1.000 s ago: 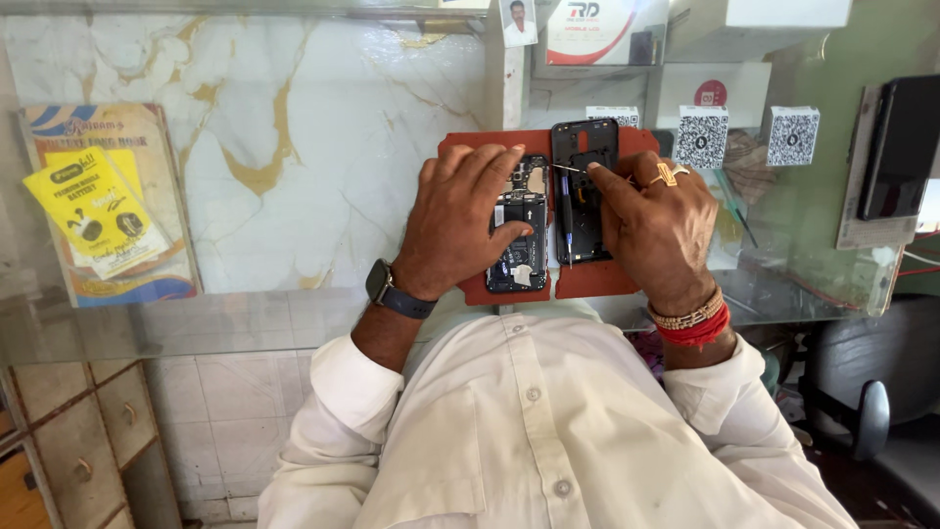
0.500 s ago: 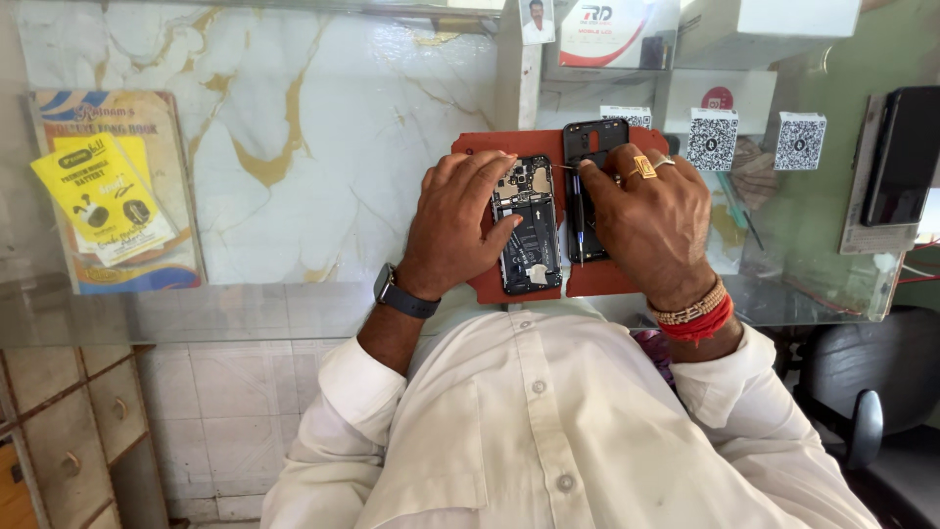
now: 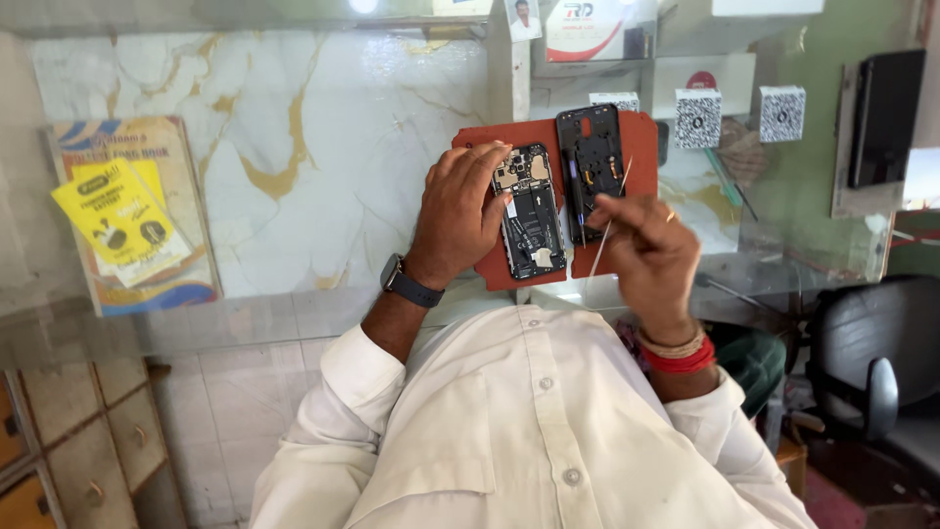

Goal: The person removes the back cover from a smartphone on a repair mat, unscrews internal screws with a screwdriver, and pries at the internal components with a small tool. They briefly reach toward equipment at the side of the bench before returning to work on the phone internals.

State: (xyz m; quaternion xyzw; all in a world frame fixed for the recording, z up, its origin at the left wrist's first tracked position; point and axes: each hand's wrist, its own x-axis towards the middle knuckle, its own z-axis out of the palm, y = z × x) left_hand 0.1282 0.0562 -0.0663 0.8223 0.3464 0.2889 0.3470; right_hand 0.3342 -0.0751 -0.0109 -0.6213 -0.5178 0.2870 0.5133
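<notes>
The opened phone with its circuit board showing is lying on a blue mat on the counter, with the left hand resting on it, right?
Not quite: the head view shows the mat is red, not blue. The opened phone does lie on it, with the left hand resting on it.

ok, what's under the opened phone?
The opened phone lies on a red mat, beside the black back cover. The left hand covers the mat's left part.

Bare marble counter (image 3: pixel 294 147) beside mat (image 3: pixel 641 132)

yellow leaflet (image 3: pixel 119 217), black office chair (image 3: pixel 867 367)
</notes>
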